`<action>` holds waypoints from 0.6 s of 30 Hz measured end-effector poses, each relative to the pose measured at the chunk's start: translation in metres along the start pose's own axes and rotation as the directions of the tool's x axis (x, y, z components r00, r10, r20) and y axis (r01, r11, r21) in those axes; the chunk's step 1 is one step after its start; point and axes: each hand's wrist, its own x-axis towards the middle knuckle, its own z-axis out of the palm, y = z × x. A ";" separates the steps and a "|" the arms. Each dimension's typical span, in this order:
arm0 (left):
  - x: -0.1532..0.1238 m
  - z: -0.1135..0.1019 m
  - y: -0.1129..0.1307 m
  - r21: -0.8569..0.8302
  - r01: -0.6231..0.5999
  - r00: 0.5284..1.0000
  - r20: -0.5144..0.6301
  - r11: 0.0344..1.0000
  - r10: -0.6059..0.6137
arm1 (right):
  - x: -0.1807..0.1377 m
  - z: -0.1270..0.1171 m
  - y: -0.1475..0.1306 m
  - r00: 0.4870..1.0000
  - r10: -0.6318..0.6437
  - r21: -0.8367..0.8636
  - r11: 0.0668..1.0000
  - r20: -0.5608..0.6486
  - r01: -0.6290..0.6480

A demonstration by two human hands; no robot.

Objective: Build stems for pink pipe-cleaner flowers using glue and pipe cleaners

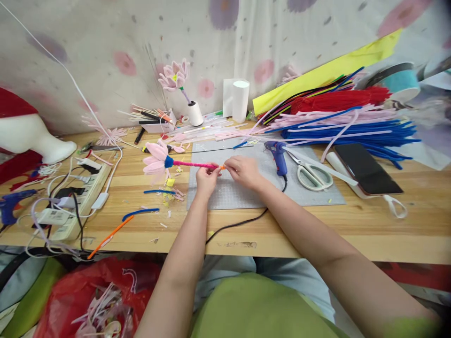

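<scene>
The flower (157, 160) was pale pink with a blue base, its stem (195, 165) hot pink; the glue gun (278, 156) was blue, the mat (246, 188) grey.

A pale curtain (246, 37) dotted with pink and purple blooms hangs behind the wooden table (387, 225).

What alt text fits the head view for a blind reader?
A left hand and right hand pinch a pipe-cleaner flower by its pink stem over a grey mat on a wooden table. A blue glue gun, scissors and a phone lie to the right.
</scene>
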 end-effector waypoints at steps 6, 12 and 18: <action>-0.002 0.004 0.003 -0.168 0.048 0.998 0.039 0.985 -0.042 | -0.003 0.014 0.009 0.988 0.137 0.117 0.983 0.067 -0.144; 0.003 0.000 -0.003 -0.082 -0.010 0.998 -0.069 0.997 0.004 | -0.007 0.009 -0.008 0.994 0.002 0.081 0.997 0.105 -0.011; 0.001 0.001 -0.003 -0.076 0.042 0.998 0.052 0.996 -0.038 | 0.002 0.008 0.014 0.992 0.127 0.114 0.986 -0.010 -0.125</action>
